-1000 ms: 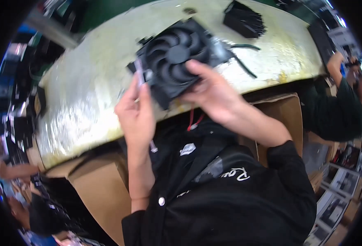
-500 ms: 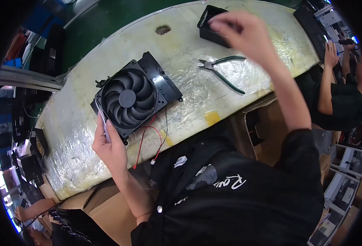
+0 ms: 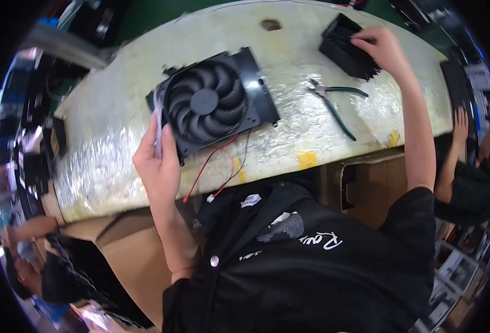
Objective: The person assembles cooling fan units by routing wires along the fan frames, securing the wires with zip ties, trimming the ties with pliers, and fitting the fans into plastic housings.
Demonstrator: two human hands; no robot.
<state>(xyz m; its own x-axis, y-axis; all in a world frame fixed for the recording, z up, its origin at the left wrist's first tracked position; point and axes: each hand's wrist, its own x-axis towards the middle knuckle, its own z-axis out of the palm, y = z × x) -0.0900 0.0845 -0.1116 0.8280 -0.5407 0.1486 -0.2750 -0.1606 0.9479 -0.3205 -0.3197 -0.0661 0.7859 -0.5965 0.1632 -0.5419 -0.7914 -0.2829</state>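
A black cooling fan (image 3: 204, 101) in a square frame, with a flat black bracket (image 3: 259, 91) on its right, lies on the wrapped worktable. Against the fan's left edge, my left hand (image 3: 159, 152) pinches a thin whitish strip (image 3: 158, 119) between thumb and fingers. A red wire (image 3: 206, 165) and a dark one trail from the fan towards me, ending in small plugs. Over at the far right, my right hand (image 3: 382, 49) is closed in a pinch at the small black box (image 3: 347, 53); whatever its fingertips hold is hidden. Green-handled cutting pliers (image 3: 334, 100) lie spread nearby.
The worktable (image 3: 106, 166) is covered in shiny clear film, with a yellow tape patch (image 3: 306, 160) by its near edge and a hole (image 3: 270, 25) further back. Cardboard boxes (image 3: 378, 177) stand below the near edge. Other people work at both sides.
My view has shifted, so the table items appear further right. My right hand, blurred above the black box before, now pinches at it. My left hand keeps hold of the strip by the fan.
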